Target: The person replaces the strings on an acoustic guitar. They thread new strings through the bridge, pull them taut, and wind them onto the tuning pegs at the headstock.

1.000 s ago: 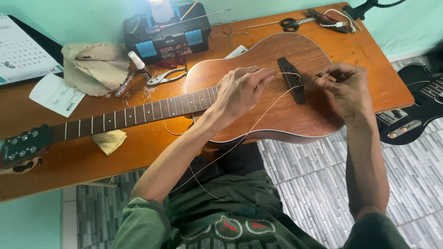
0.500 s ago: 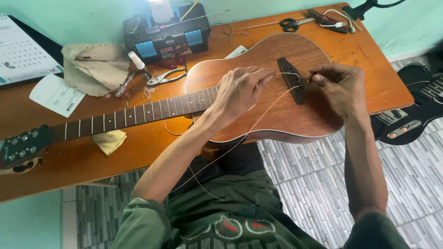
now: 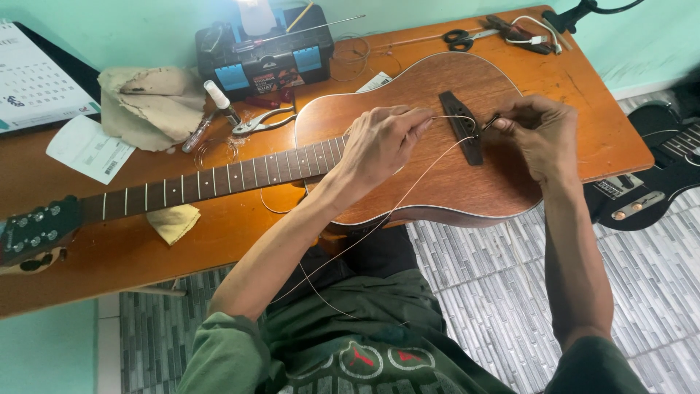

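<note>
A person seated at a wooden workbench [image 3: 583, 138] works a loose guitar string [image 3: 408, 193] at the dark bridge [image 3: 461, 125] of an acoustic guitar [image 3: 437, 182], which lies face up with its long axis running left to right: headstock [image 3: 29, 233] far off to the left of both hands, body directly under them. The bridge sits between the two hands and crosswise to the neck, just right of the left hand [image 3: 379, 142] and just left of the right hand [image 3: 536, 131], with the right hand the closer of the two. The left hand rests on the soundboard, fingers curled and pinched around the string near where it loops toward the bridge. The right hand is closed in a fingertip pinch at the bridge's near end, apparently on a small dark pin or the string's end; exactly which cannot be told. From the bridge the string trails down past the left forearm toward the person's lap. Behind the hands stand a black toolbox [image 3: 266, 51], pliers [image 3: 262, 120] and scissors [image 3: 459, 36].
</note>
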